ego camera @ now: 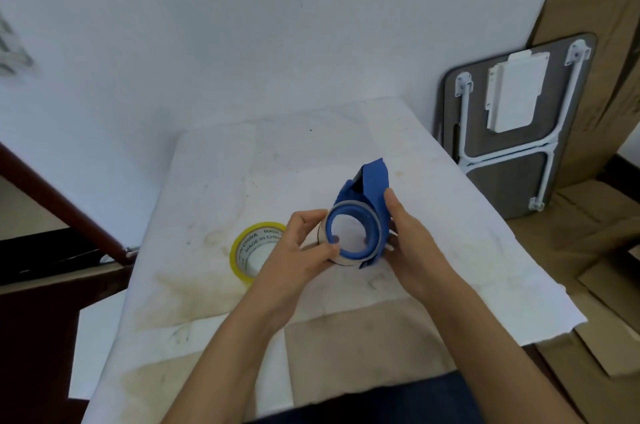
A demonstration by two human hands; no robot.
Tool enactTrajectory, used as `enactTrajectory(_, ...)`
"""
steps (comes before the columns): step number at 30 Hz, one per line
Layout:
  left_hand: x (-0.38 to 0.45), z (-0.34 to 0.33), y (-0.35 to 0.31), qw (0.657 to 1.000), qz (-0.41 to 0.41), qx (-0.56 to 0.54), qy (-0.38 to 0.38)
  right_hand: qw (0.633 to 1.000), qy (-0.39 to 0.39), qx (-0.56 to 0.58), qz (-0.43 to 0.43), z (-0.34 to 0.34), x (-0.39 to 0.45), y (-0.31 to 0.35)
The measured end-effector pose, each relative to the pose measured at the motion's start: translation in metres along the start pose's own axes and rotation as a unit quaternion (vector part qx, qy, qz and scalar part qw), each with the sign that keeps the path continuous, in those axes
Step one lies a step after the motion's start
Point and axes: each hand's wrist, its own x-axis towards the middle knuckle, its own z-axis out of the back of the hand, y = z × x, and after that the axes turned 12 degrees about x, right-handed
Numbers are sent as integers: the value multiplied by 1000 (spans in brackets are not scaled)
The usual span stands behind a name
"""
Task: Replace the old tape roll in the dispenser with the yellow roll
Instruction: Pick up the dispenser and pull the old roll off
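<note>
The blue tape dispenser (372,188) is held just above the table, its round blue hub facing me. Around the hub sits the old roll (323,234), pale and almost used up, showing on the hub's left side. My left hand (304,247) grips that old roll, thumb at the hub's rim. My right hand (412,247) clasps the dispenser's right side, fingers reaching up its blue body. The yellow roll (244,243) lies flat on the table to the left, partly covered by my left hand, with "MADE IN CHINA" printed on its core.
White stained paper (450,250) covers the table. A folded grey table with white legs (512,125) and flattened cardboard (588,42) lean against the wall at the right. A dark wooden rail (62,201) runs at the left.
</note>
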Motion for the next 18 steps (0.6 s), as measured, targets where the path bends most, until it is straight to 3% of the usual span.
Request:
enactTrajectory(4, -10, 9, -3, 999, -7, 32, 28, 998, 52, -29, -10, 2, -26, 10)
enactTrajectory(9, -19, 6, -2, 990, -44, 121, 56, 999, 18, -40, 6, -3, -37, 14)
enactTrajectory(14, -24, 0, 2, 954, -104, 260, 108, 997, 23, -70, 21, 0, -40, 13)
enactTrajectory(18, -20, 0, 5, 923, -159, 344, 69, 993, 27, -103, 51, -6, -44, 15)
